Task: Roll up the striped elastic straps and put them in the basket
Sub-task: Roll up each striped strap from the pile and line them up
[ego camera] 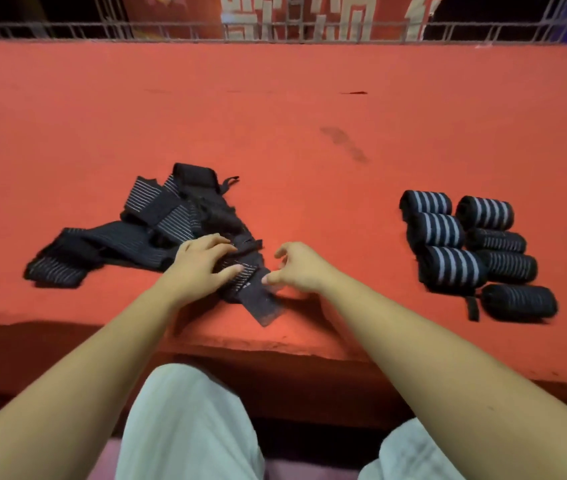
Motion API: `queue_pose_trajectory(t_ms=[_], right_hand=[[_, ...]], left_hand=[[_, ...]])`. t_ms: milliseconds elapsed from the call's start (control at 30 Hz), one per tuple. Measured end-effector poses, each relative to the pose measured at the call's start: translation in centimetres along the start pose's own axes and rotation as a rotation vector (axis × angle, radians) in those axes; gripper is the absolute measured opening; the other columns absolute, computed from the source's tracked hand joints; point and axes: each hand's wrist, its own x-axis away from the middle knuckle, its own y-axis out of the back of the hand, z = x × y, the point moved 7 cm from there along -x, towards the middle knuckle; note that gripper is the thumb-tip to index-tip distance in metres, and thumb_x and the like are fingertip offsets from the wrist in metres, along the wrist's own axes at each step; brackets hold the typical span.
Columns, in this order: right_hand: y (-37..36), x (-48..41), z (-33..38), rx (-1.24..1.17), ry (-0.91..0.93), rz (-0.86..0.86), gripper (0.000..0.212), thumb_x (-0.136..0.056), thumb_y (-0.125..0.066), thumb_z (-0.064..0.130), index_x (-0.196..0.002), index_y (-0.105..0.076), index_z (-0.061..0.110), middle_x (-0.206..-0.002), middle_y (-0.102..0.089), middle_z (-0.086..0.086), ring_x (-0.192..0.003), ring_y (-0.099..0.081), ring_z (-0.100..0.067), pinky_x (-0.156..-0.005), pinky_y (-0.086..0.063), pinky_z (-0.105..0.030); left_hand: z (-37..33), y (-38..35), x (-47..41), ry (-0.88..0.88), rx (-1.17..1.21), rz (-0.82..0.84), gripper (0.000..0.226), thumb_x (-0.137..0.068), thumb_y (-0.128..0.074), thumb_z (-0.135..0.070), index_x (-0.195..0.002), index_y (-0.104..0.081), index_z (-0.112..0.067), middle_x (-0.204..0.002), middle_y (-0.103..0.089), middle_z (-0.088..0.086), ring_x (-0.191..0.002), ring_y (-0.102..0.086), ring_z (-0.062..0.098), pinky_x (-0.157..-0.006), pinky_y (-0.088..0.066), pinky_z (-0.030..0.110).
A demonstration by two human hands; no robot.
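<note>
Pressing a loose strap (252,292) with released left grip (202,261), right grip (296,268) state unclear, a person has seven rolls (455,268) finished, a pile (157,216) unrolled.

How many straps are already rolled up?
7 rolled straps, right side of the red table: three in a left column, four in a right column. None seems hidden.

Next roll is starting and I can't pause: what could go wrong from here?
The strap end lies near the front edge of the table; it could slide off. The left hand presses it where it meets the tangled pile, so pulling may drag others. The nearest roll has a loose tab and might unwind.
</note>
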Motion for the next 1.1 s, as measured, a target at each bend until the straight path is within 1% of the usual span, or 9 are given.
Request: queue_pose_trajectory(t_ms=[67,167,233,333,400,500,633,933,1100], right_hand=[[-2.0,-0.8,0.3,0.029,-0.014,0.009,0.039,-0.076,-0.083,0.026,-0.096,-0.067,-0.004,-0.089,-0.073,-0.019,-0.082,-0.069,-0.032,-0.072,-0.054,-0.04],[-2.7,-1.1,0.2,0.107,-0.052,-0.008,0.04,-0.079,-0.082,0.031,-0.068,-0.052,0.009,-0.068,-0.055,-0.007,-0.066,-0.05,-0.024,-0.056,-0.036,-0.033],[-2.7,-1.1,0.1,0.038,-0.066,0.028,0.042,-0.083,-0.079,0.027,-0.062,-0.046,0.012,-0.063,-0.047,-0.005,-0.063,-0.042,-0.02,-0.056,-0.03,-0.03],[-1.5,-0.5,-0.1,-0.28,-0.09,0.013,0.031,-0.088,-0.075,0.02,-0.069,-0.052,0.016,-0.06,-0.05,-0.004,-0.049,-0.043,-0.015,-0.048,-0.032,-0.023],[-0.7,0.0,-0.1,-0.428,-0.092,0.004,0.029,-0.092,-0.07,0.017,-0.07,-0.05,0.018,-0.059,-0.051,-0.001,-0.044,-0.044,-0.01,-0.041,-0.029,-0.018],[-0.3,0.5,0.8,-0.548,-0.064,0.002,0.033,-0.093,-0.065,0.01,-0.066,-0.048,0.018,-0.063,-0.05,-0.004,-0.056,-0.043,-0.016,-0.052,-0.031,-0.026],[0.1,1.0,0.7,-0.661,-0.102,-0.017,0.036,-0.094,-0.062,0.006,-0.064,-0.046,0.018,-0.061,-0.048,-0.005,-0.053,-0.04,-0.016,-0.051,-0.024,-0.027],[1.5,3.0,-0.6,-0.746,-0.164,0.033,0.034,-0.095,-0.061,0.007,-0.067,-0.046,0.017,-0.053,-0.054,0.001,-0.04,-0.046,-0.01,-0.052,-0.037,-0.023],[1.2,3.8,-0.7,-0.749,-0.179,0.032,0.033,-0.095,-0.062,0.005,-0.068,-0.046,0.016,-0.055,-0.056,-0.001,-0.046,-0.05,-0.013,-0.054,-0.044,-0.025]], left_hand=[[1.3,-1.1,0.8,-0.007,0.028,0.011,0.074,-0.078,-0.042,-0.072,-0.127,-0.066,-0.022,-0.14,-0.057,0.0,-0.138,-0.046,0.022,-0.113,-0.034,0.046],[1.7,-2.2,1.2,-0.068,0.046,-0.002,0.063,-0.085,-0.045,-0.066,-0.137,-0.059,-0.033,-0.145,-0.052,0.006,-0.14,-0.043,0.03,-0.113,-0.033,0.052],[1.4,-2.4,1.2,-0.089,0.05,-0.015,0.059,-0.087,-0.04,-0.071,-0.137,-0.056,-0.042,-0.149,-0.047,0.008,-0.142,-0.038,0.031,-0.115,-0.029,0.053],[0.7,-2.5,1.2,-0.072,0.12,0.017,0.08,-0.075,-0.026,-0.093,-0.138,-0.05,-0.051,-0.157,-0.035,0.005,-0.149,-0.023,0.024,-0.118,-0.011,0.045],[-0.1,-2.0,1.1,-0.068,0.192,0.001,0.088,-0.066,-0.036,-0.096,-0.139,-0.049,-0.049,-0.157,-0.031,0.004,-0.15,-0.019,0.023,-0.119,-0.011,0.045],[-2.0,-1.1,0.6,-0.098,0.292,-0.066,0.074,-0.065,-0.061,-0.074,-0.125,-0.053,-0.032,-0.149,-0.036,0.003,-0.143,-0.029,0.025,-0.116,-0.024,0.052],[-2.7,-0.7,0.2,-0.116,0.417,-0.09,0.063,-0.069,-0.068,-0.062,-0.12,-0.051,-0.029,-0.137,-0.034,-0.007,-0.134,-0.035,0.02,-0.113,-0.032,0.051],[-4.8,-0.8,1.2,-0.208,0.457,-0.071,0.052,-0.089,-0.058,-0.043,-0.14,-0.049,-0.035,-0.133,-0.046,-0.011,-0.129,-0.038,0.014,-0.111,-0.025,0.027],[-5.2,0.0,1.3,-0.194,0.357,-0.156,0.045,-0.085,-0.068,-0.035,-0.126,-0.052,-0.028,-0.11,-0.049,-0.014,-0.105,-0.044,0.015,-0.097,-0.039,0.04]])
